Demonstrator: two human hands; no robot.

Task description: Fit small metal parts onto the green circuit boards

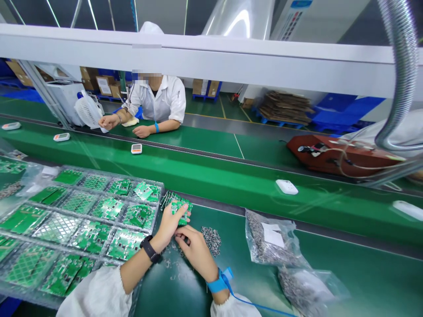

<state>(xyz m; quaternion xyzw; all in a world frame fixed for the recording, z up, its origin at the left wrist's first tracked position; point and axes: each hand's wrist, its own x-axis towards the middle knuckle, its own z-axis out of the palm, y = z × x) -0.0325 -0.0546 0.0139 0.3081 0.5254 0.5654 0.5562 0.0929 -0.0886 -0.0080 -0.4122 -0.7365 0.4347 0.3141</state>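
My left hand (170, 225) is closed round a small green circuit board (178, 208), held over a short stack of similar boards (172, 200) on the green bench. My right hand (194, 248) lies just below it, fingers curled in a pinch near the board; what they hold is too small to make out. A small heap of tiny metal parts (211, 240) sits right of my right hand. A black watch is on my left wrist and a blue strap (218, 281) on my right.
A clear tray (82, 220) with compartments of green boards fills the left. Two plastic bags of small parts (269, 237) (307, 286) lie right. Beyond runs a green conveyor (211, 171) carrying white devices (287, 186). A person in white sits opposite.
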